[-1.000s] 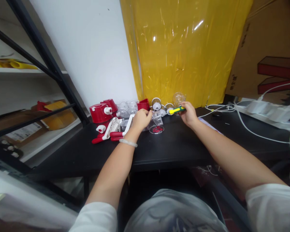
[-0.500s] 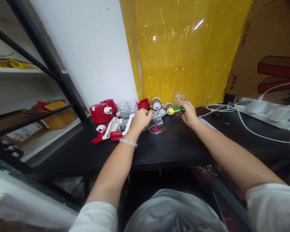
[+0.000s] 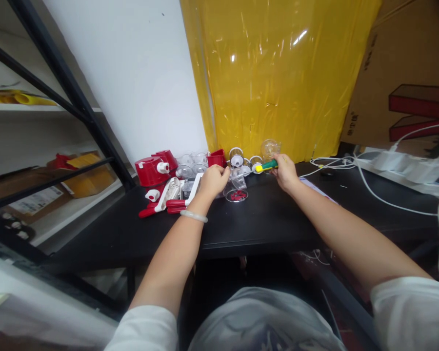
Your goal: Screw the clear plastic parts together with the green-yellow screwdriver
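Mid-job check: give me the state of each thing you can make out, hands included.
Right hand: closed around the screwdriver's handle
Screwdriver: held, shaft toward the left hand; tip unclear
Left hand: curled, fingertips near the shaft; grip unclear
Clear dish: on the table, holding red pieces
White bracelet: worn on left forearm

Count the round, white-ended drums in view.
3 visible: the left drum, highest, before the yellow wrap; the middle drum, lower; and the right drum, beside the yellow-and-green handle. Others may be hidden behind the clear parts.
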{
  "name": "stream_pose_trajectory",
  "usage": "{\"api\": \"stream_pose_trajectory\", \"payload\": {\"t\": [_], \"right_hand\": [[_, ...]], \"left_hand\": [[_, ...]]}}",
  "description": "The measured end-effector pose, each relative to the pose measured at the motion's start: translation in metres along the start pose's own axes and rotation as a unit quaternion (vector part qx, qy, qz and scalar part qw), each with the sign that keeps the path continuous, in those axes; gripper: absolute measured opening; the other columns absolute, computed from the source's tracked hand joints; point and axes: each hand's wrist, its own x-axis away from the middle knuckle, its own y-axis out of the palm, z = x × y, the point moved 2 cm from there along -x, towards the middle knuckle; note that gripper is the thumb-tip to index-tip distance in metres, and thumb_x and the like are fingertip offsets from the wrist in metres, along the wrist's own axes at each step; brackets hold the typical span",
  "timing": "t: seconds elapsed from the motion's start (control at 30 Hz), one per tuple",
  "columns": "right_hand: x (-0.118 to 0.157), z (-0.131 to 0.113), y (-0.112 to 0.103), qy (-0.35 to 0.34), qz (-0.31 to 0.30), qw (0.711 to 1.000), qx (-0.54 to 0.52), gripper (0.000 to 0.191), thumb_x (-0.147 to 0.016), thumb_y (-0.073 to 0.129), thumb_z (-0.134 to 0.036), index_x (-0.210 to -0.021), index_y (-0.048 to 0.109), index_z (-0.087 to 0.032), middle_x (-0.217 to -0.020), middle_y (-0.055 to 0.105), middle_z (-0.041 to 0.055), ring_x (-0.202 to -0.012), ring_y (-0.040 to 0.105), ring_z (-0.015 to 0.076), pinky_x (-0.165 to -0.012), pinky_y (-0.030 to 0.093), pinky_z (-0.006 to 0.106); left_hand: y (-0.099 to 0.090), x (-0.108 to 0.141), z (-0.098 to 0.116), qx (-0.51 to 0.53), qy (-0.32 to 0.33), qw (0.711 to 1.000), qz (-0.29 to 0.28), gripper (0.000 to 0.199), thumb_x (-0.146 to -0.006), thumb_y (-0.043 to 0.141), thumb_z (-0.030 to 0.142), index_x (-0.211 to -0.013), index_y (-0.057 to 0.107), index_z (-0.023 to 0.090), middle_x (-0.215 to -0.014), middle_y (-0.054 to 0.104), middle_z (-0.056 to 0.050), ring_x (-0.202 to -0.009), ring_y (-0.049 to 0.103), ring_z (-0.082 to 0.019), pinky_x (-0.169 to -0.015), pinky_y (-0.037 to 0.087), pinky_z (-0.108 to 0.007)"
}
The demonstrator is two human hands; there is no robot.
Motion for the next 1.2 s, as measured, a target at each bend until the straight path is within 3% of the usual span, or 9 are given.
{"api": "stream_pose_trajectory", "payload": {"t": [0.1,0.2,0.33,0.43,0.5,0.67,0.87,1.03,1.2], "right_hand": [[0.0036,-0.0018,0.0042,0.023,0.033,0.999,-0.034,0.023,-0.073,0.072,-0.034,-0.075,0.051,-0.024,-0.057,0.045,-0.0082,-0.046,0.04,0.0084,-0.045,0.039,0.023],[0.0056,-0.0016,0.0064,0.023,0.046,0.996,-0.071,0.023,-0.07,0.07,-0.031,-0.074,0.05,-0.023,-0.07,0.054,-0.0052,-0.056,0.049,0.0094,-0.048,0.043,0.023],[0.0035,0.0021,0.0052,-0.008,0.044,0.997,-0.058,0.036,-0.074,0.072,-0.049,-0.076,0.047,-0.024,-0.072,0.052,-0.0045,-0.058,0.052,0.0111,-0.048,0.045,0.025],[0.0018,0.0046,0.003,-0.025,0.049,0.998,-0.005,0.05,-0.078,0.065,-0.07,-0.076,0.045,-0.025,-0.064,0.047,-0.0055,-0.05,0.049,0.0117,-0.043,0.041,0.026],[0.002,0.0048,0.0018,-0.023,0.054,0.998,0.037,0.053,-0.077,0.064,-0.074,-0.075,0.044,-0.025,-0.056,0.042,-0.0072,-0.044,0.043,0.0111,-0.04,0.037,0.025],[0.0048,0.001,0.0031,0.008,0.062,0.997,0.052,0.039,-0.076,0.073,-0.054,-0.073,0.046,-0.025,-0.049,0.035,-0.0101,-0.04,0.036,0.009,-0.041,0.036,0.024],[0.0085,-0.0025,0.0086,0.026,0.056,0.995,-0.072,0.028,-0.067,0.071,-0.038,-0.076,0.048,-0.024,-0.069,0.051,-0.0062,-0.054,0.046,0.0084,-0.047,0.04,0.022],[0.0063,0.0002,0.0063,0.011,0.029,0.997,-0.072,0.036,-0.069,0.069,-0.052,-0.075,0.047,-0.024,-0.075,0.053,-0.0041,-0.059,0.051,0.0102,-0.047,0.042,0.023],[0.0002,0.0043,0.0002,0.006,0.048,0.999,0.02,0.052,-0.071,0.071,-0.07,-0.075,0.044,-0.026,-0.056,0.042,-0.0086,-0.044,0.04,0.0093,-0.042,0.04,0.025]], "left_hand": [[-0.0013,0.0005,0.0007,-0.001,-0.003,1.0,-0.001,0.05,-0.1,0.043,0.041,-0.066,0.071,0.019,-0.092,0.076,-0.011,-0.093,0.069,-0.024,-0.087,0.049,-0.034],[-0.0016,0.0008,0.0012,0.004,-0.006,1.0,-0.003,0.05,-0.1,0.043,0.042,-0.065,0.07,0.019,-0.092,0.076,-0.011,-0.093,0.069,-0.024,-0.087,0.049,-0.034],[-0.0001,0.0006,0.0006,0.02,-0.004,1.0,-0.003,0.049,-0.099,0.044,0.041,-0.063,0.068,0.02,-0.092,0.076,-0.011,-0.094,0.07,-0.024,-0.088,0.049,-0.034],[0.001,0.0003,-0.0003,0.016,0.001,1.0,0.004,0.049,-0.099,0.043,0.04,-0.063,0.068,0.02,-0.091,0.076,-0.011,-0.093,0.069,-0.024,-0.088,0.049,-0.034],[0.0012,0.0,-0.0005,0.007,0.005,1.0,0.004,0.049,-0.1,0.043,0.04,-0.063,0.068,0.02,-0.09,0.076,-0.011,-0.092,0.069,-0.024,-0.088,0.049,-0.034],[-0.0001,-0.0002,0.0009,-0.005,0.004,1.0,-0.001,0.049,-0.1,0.042,0.041,-0.065,0.069,0.02,-0.09,0.076,-0.011,-0.093,0.069,-0.024,-0.087,0.049,-0.033],[-0.0004,0.0007,0.0011,0.001,0.004,1.0,0.0,0.049,-0.101,0.042,0.041,-0.066,0.07,0.02,-0.091,0.076,-0.011,-0.094,0.07,-0.024,-0.088,0.05,-0.034],[0.0003,0.0006,0.0003,0.015,-0.003,1.0,-0.003,0.048,-0.1,0.044,0.042,-0.066,0.071,0.02,-0.092,0.077,-0.011,-0.095,0.071,-0.024,-0.089,0.05,-0.034],[-0.0003,0.0005,0.0011,0.008,-0.001,1.0,-0.003,0.049,-0.1,0.043,0.041,-0.066,0.071,0.02,-0.094,0.076,-0.011,-0.096,0.07,-0.025,-0.091,0.05,-0.035]]}}
